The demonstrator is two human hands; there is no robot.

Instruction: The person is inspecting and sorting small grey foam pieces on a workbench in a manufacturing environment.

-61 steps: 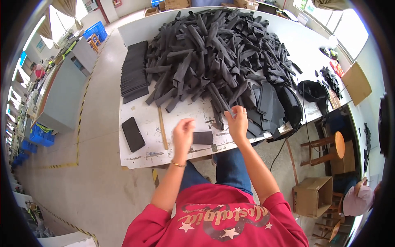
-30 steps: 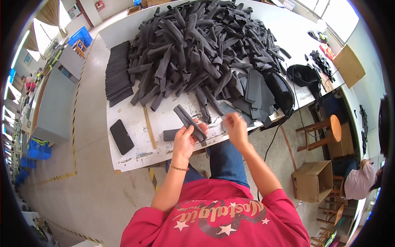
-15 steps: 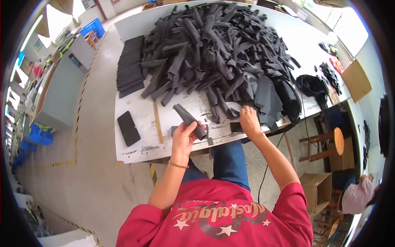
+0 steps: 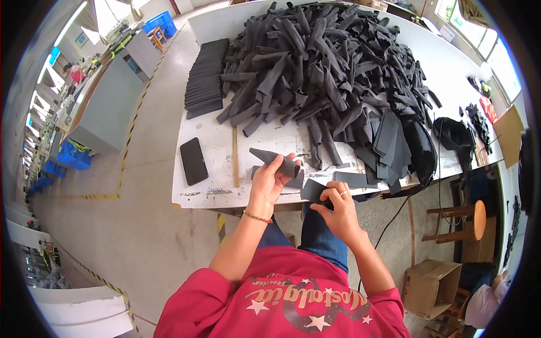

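My left hand (image 4: 271,179) is closed round a dark grey fabric sleeve (image 4: 269,156), a rolled tube with its open end towards my right. In my right hand (image 4: 338,209), fingers and thumb pinch a flat dark grey rectangular piece (image 4: 313,191) at the table's front edge. Another flat strip (image 4: 294,181) lies partly hidden behind my left hand. Just beyond my right hand rests one more flat strip (image 4: 354,180). A fanned stack of flat dark pieces (image 4: 389,141) lies further right. A large heap of similar fabric tubes (image 4: 321,67) covers the table's far middle.
A neat row of stacked dark sleeves (image 4: 206,79) lines the far left of the white table (image 4: 220,197). Nearer are a black phone (image 4: 194,161) and a wooden stick (image 4: 236,158). Right of the table stand a wooden stool (image 4: 478,219) and a cardboard box (image 4: 431,290).
My right hand has come back from the stacked pieces towards my left hand, now with a flat piece in it. The left hand still holds the tube, turned more level. The view has shifted.
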